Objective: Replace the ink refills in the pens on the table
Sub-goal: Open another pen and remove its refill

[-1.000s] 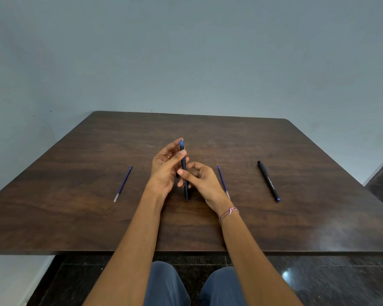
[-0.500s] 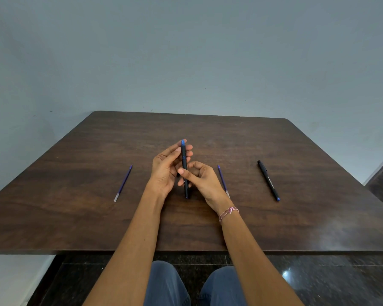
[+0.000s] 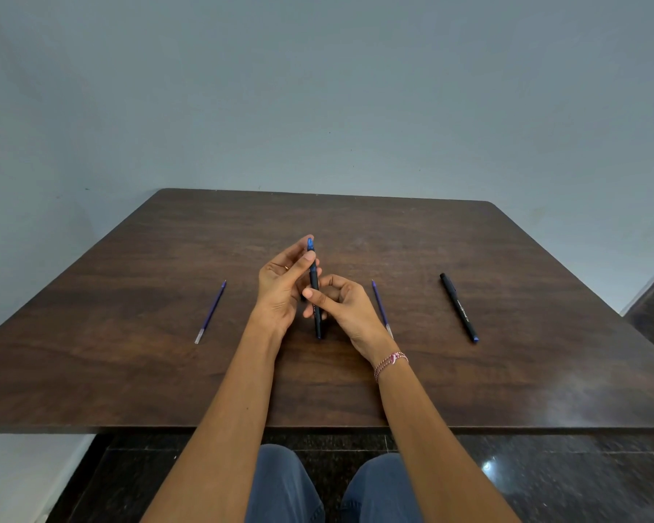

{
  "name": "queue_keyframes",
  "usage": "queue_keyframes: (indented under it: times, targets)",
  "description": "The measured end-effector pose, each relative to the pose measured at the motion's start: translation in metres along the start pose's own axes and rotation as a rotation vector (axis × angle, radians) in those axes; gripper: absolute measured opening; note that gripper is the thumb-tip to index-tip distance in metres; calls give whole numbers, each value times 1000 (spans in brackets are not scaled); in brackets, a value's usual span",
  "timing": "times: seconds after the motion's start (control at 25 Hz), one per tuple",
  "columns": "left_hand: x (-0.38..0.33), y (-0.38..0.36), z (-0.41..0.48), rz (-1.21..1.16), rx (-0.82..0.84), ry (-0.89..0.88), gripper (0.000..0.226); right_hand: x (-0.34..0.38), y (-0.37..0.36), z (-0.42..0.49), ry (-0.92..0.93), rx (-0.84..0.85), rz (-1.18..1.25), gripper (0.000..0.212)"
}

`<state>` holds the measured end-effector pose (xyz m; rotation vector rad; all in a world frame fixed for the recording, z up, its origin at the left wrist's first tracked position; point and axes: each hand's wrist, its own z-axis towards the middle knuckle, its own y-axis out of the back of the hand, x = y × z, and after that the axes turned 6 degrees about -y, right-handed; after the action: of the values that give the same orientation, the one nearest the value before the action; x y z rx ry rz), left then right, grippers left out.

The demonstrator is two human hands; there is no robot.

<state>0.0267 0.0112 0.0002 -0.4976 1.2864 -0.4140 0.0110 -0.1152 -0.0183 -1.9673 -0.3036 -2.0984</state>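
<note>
Left hand and right hand still grip pen, barely moved

At the middle of the table, a pen is held between left hand and right hand. One refill lies well left, another refill just right (partly behind the wrist), a second pen farthest right.
</note>
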Motion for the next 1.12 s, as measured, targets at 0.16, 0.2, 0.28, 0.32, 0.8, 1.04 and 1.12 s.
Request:
queue_keyframes:
  times: [0.16,0.2,0.28,0.32,0.8,1.04,1.12]
  targets:
    - [3,4,2,-45,34,31,27,0,0,0,4,-8,2,11]
    - [3,5,3,-65,40,43,27,0,0,0,7,-10,1,11]
    - [4,6,3,-67,42,50,25,-1,0,0,12,-12,5,12]
    - [4,6,3,-55,40,45,23,-1,0,0,13,-12,11,12]
    - [3,4,3,50,-89,-75,24,2,0,-3,-37,11,26,45]
    - [1,5,3,77,-88,-88,23,6,0,-4,-63,8,86,30]
    - [1,5,3,79,-97,-90,23,6,-1,-5,-73,5,96,26]
